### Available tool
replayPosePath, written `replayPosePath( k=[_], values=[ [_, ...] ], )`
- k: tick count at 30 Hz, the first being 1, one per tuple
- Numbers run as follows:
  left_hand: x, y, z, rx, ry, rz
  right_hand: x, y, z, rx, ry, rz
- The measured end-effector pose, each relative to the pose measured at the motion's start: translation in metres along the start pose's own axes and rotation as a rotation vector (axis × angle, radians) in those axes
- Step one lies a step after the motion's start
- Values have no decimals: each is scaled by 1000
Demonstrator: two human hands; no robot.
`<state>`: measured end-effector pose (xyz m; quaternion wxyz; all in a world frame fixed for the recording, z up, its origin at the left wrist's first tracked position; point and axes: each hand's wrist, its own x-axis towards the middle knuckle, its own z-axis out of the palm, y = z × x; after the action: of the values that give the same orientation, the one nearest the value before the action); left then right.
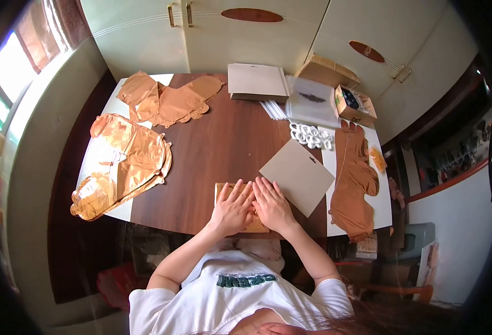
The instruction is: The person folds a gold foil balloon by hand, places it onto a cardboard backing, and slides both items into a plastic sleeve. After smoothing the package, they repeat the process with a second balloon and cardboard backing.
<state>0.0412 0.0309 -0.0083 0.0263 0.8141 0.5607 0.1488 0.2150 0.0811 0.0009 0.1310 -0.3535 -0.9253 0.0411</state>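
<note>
My left hand [233,209] and my right hand [274,207] lie side by side, palms down with fingers stretched out. Both rest on a flat, rectangular golden-brown piece [256,226] at the table's front edge. It looks like folded foil, but the hands cover most of it. Just right of my right hand lies a greyish-beige card [298,177] with a small dark hanger slot, set at an angle.
Flat bronze foil balloons [126,162] lie on the left, with others [187,97] behind and a brown one [353,178] at right. White rings [311,135], a stack of cards [257,81], clear bags [312,103] and a small box [355,105] sit at the back right.
</note>
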Motion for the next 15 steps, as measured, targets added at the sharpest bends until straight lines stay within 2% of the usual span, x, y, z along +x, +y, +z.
replayPosePath(
  k=[5, 15],
  values=[
    [0, -3, -1, -10, -1, -29, -2, 8, 14, 36, -12, 28],
    [-22, -19, -14, 58, -28, -265, -4, 4, 11, -29, 1, 42]
  ],
)
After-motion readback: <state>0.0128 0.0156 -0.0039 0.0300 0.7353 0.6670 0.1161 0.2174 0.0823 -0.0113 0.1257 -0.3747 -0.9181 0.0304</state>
